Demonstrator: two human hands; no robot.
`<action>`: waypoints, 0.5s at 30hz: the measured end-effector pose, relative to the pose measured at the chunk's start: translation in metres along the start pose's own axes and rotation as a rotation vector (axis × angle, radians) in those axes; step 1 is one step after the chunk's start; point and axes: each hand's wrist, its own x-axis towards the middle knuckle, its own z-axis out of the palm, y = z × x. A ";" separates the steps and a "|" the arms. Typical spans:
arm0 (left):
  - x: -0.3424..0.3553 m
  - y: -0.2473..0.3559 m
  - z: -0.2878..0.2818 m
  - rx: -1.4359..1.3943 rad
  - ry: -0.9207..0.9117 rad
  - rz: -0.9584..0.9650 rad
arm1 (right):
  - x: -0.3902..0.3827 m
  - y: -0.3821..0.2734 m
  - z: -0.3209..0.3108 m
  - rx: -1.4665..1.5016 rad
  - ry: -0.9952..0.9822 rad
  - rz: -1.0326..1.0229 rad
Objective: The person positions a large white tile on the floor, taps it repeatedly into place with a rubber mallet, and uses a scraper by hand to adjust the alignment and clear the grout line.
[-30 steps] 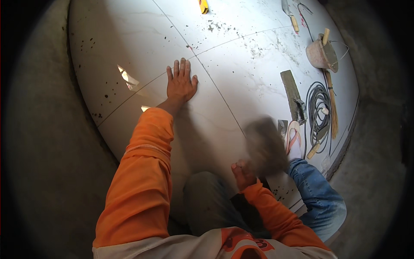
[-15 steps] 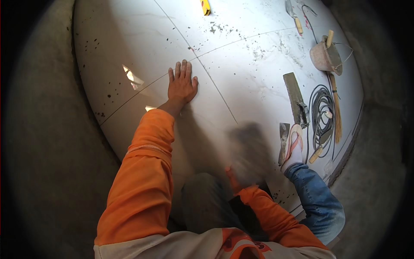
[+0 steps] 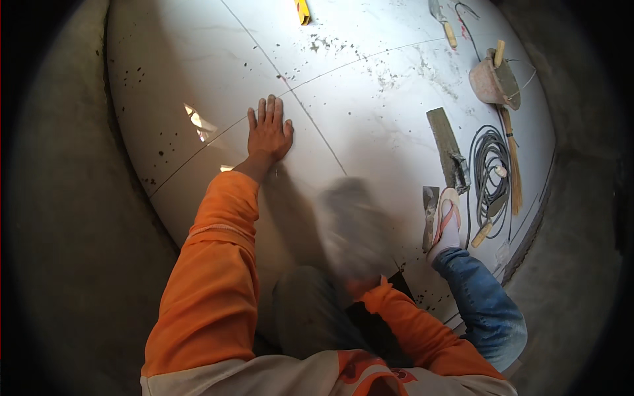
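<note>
My left hand (image 3: pixel 271 133) lies flat on the white floor tile (image 3: pixel 376 138), fingers stretched out, just below where the joint lines cross. Under its palm I see nothing held. Low in the middle, my right hand (image 3: pixel 362 286) is blurred by motion and closed on the near end of a grey cloth (image 3: pixel 355 228). This cloth, too smeared to show its edges, is over the tile between my knee (image 3: pixel 307 297) and the end of a joint line. Most of the right hand's fingers are hidden or blurred.
At right are a sandalled foot (image 3: pixel 447 221), a flat metal blade (image 3: pixel 429 218), a long notched trowel (image 3: pixel 446 146), coiled cable (image 3: pixel 490 165), a straw broom (image 3: pixel 513 165) and a bucket (image 3: pixel 485 80). Farther off lie a yellow tool (image 3: pixel 302 12) and a trowel (image 3: pixel 444 23). Dark crumbs dot the tiles.
My right hand has swept the cloth a little leftward. My left hand remains flat on the tile, while the whole view has shifted slightly.
</note>
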 end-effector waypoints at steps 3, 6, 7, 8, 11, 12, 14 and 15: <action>0.001 0.002 0.002 -0.012 0.037 0.024 | 0.041 -0.042 0.012 -0.157 0.938 -0.496; -0.003 -0.008 -0.002 0.029 0.000 -0.018 | 0.012 -0.040 -0.021 -0.095 0.367 -0.025; -0.001 -0.006 -0.004 0.035 -0.011 -0.024 | 0.001 -0.040 -0.020 -0.035 0.133 0.113; 0.000 -0.003 -0.005 0.020 -0.014 -0.012 | -0.007 -0.038 -0.022 -0.012 -0.094 0.250; 0.003 -0.001 -0.002 -0.001 0.031 0.016 | -0.011 -0.031 -0.019 -0.917 0.702 -0.737; 0.007 0.000 -0.003 -0.001 0.039 0.018 | -0.001 -0.008 -0.017 -0.629 0.274 -0.256; -0.001 -0.002 0.000 0.010 0.008 0.005 | 0.000 0.025 0.002 -0.290 -0.184 0.217; 0.001 0.000 0.000 -0.007 0.005 0.003 | -0.009 0.036 0.014 -0.252 -0.105 0.241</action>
